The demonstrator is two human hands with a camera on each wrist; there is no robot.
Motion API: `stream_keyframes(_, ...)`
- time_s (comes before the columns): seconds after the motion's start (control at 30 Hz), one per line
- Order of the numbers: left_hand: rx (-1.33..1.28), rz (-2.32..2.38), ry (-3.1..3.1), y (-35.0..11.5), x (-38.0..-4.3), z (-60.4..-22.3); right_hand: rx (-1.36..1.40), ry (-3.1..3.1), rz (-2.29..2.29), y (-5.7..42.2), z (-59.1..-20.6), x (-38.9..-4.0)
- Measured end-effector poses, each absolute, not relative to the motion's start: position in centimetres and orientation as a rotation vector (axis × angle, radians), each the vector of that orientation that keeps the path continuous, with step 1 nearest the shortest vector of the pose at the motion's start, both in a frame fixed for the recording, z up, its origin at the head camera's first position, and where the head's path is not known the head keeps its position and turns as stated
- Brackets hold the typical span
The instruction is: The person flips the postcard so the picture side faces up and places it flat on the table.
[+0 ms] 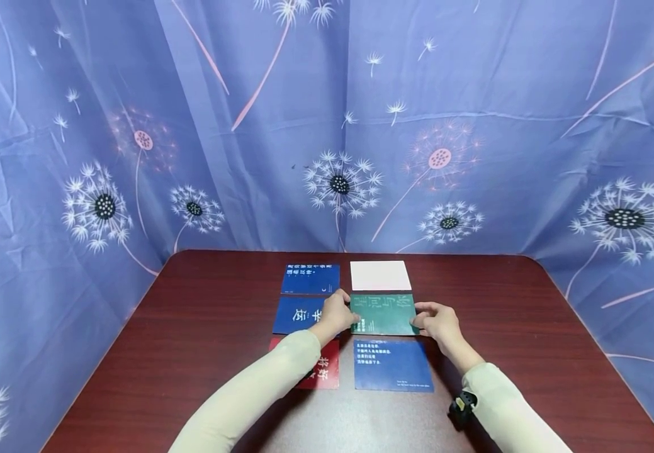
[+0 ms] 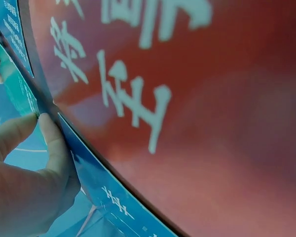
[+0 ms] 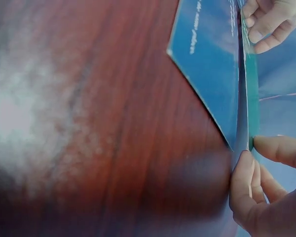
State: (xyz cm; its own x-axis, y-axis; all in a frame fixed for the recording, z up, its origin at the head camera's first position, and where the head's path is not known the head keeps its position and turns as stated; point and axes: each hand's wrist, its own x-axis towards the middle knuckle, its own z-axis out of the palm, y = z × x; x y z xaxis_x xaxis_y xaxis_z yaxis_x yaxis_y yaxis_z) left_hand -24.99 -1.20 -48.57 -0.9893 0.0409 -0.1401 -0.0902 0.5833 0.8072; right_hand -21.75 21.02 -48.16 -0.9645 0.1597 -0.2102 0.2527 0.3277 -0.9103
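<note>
A green card (image 1: pixel 386 322) with pale characters lies between both hands, in the middle of the right column of cards. My left hand (image 1: pixel 335 313) pinches its left edge with thumb and fingers. At the opposite edge, my right hand (image 1: pixel 439 323) pinches the card between thumb and fingertips. From the right wrist view, the green card (image 3: pixel 252 103) shows its near edge lifted slightly off the table. Behind it is a white card (image 1: pixel 380 275); in front lies a blue card (image 1: pixel 393 371) with small white text.
The left column has a blue card (image 1: pixel 311 284) at the back, another blue card (image 1: pixel 289 313) in the middle, and a red card (image 1: pixel 331 352) in front, partly hidden by my left sleeve. All lie on a dark red wooden table (image 1: pixel 530 352) before a blue dandelion-print curtain (image 1: pixel 270 189).
</note>
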Motion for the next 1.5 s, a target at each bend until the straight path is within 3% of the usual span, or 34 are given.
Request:
stream_keyframes(1.07, 0.235, 1.009, 2.843, -0.3, -25.4, -48.6, 0.375, 2.586, -1.606, 21.2, -47.7, -22.2)
stream_keyframes(1.5, 0.262, 1.082, 2.802, -0.8, -25.3, -48.6, 0.395, 2.628, -1.467, 20.9, -47.8, -22.4)
